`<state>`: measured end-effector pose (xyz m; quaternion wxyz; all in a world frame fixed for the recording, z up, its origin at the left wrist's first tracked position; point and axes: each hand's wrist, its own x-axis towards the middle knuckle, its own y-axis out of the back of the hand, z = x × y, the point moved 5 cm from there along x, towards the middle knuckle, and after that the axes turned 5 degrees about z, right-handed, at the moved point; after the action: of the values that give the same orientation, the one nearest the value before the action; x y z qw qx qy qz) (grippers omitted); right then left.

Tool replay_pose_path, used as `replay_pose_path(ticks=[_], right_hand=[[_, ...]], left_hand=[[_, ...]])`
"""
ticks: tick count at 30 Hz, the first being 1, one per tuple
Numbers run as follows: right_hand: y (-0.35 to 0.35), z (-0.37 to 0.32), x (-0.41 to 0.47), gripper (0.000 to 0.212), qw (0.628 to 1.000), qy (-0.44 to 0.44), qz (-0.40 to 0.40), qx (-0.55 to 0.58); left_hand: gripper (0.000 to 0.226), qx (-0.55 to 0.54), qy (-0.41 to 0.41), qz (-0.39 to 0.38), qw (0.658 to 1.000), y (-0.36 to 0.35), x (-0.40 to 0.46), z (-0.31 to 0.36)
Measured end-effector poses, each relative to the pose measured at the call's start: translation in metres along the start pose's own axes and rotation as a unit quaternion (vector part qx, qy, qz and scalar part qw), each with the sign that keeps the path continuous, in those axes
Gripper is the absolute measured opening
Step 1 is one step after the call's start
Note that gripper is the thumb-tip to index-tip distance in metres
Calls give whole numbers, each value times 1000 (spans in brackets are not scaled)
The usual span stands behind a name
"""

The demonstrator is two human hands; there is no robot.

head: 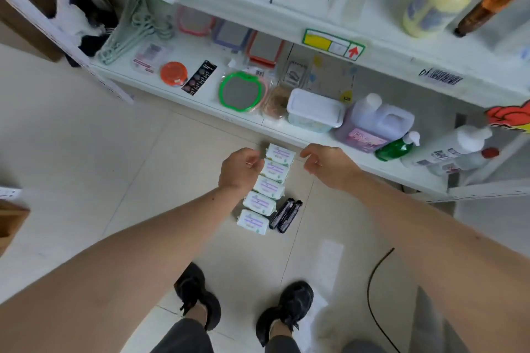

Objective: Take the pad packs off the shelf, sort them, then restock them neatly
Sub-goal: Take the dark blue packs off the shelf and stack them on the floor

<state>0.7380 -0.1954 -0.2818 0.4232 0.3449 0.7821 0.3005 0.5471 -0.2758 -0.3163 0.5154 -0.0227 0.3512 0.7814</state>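
Observation:
Several white pad packs with purple print (268,188) lie in a straight row on the floor tiles, running from the shelf's foot back toward my feet. Two black packs (286,215) lie side by side at the right of the row's near end. My left hand (240,170) hovers at the left of the row's far end, fingers loosely curled, holding nothing. My right hand (327,165) hangs to the right of the farthest pack (280,153), fingers curled and relaxed, apart from it.
The white bottom shelf (200,106) carries a green-rimmed mirror (241,92), a lidded white box (315,110), a purple detergent jug (372,123), a green pump bottle (397,147) and hangers (134,28). A black cable (375,289) trails on the floor at right. My black shoes (286,309) stand below.

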Motion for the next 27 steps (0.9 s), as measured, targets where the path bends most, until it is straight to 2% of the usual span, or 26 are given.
replay_pose_path(ticks=[9, 13, 23, 27], right_hand=[[76, -151, -44, 22, 995, 16, 82, 51], [100, -215, -56, 23, 993, 32, 104, 37], [172, -322, -47, 25, 982, 80, 162, 47], [199, -347, -28, 22, 978, 100, 176, 48]], left_hand=[[17, -28, -85, 38, 995, 159, -4, 77], [17, -40, -129, 40, 990, 220, -5, 107], [18, -67, -186, 78, 977, 339, 13, 162], [17, -87, -176, 97, 976, 369, 28, 173]])
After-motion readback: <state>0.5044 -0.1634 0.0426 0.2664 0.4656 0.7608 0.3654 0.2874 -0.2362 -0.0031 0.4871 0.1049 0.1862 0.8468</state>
